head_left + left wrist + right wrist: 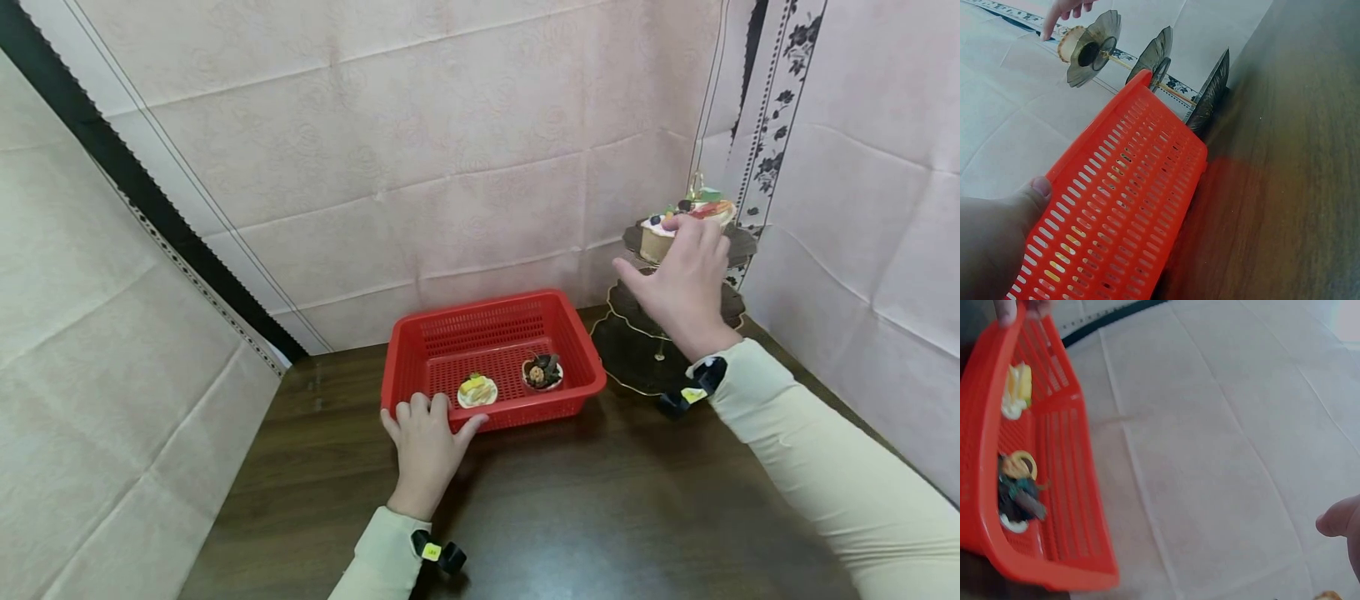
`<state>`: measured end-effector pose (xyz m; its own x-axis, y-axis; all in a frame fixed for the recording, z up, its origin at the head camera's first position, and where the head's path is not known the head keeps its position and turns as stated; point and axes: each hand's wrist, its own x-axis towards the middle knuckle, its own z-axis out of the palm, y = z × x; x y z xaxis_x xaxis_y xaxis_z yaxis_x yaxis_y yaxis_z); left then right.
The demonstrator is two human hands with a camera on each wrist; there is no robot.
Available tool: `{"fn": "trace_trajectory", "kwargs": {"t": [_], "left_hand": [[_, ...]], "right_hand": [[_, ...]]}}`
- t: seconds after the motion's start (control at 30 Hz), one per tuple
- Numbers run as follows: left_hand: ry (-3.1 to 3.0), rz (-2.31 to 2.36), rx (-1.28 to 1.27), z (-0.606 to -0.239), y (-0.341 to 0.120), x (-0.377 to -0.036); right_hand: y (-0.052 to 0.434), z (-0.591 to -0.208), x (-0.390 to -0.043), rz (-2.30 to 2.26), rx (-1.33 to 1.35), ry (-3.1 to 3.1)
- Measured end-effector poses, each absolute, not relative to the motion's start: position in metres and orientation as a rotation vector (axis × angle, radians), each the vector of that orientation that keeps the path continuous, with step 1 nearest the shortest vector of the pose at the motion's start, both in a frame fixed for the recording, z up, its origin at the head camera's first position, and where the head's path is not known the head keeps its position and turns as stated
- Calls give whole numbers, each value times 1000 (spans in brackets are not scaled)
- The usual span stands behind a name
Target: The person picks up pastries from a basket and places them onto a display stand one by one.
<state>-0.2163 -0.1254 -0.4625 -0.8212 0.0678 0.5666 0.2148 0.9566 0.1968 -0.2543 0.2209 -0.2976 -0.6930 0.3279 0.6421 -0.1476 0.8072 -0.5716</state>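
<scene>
Left hand [426, 452] gripping basket [534, 410], cakes [542, 373] inside

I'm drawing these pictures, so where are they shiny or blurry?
Head view: a pale glare on the brown table near the bottom edge; left wrist view: the table faintly reflects the red basket; right wrist view: the dark-topped cake looks blurry, and a bright patch shows in the top right corner.

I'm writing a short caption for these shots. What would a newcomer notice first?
The bright red basket on the dark wooden table, with a yellow-topped pastry and a dark-topped pastry inside and the left hand gripping its near rim. Next, at the right of the head view, the three-tiered stand, with fruit-topped cakes on its top tier and the right hand close by them.
</scene>
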Motion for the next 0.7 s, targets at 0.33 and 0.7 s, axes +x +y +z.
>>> {"fn": "trace_trajectory", "kwargs": {"t": [0.33, 0.7], "left_hand": [[-2520, -348, -205, -463, -126, -216], [-2521, -338, -202, -463, -126, -215]], "right_hand": [[188, -321, -260, 865, -55, -2255], [165, -353, -276, 1110, 20, -2365]]}}
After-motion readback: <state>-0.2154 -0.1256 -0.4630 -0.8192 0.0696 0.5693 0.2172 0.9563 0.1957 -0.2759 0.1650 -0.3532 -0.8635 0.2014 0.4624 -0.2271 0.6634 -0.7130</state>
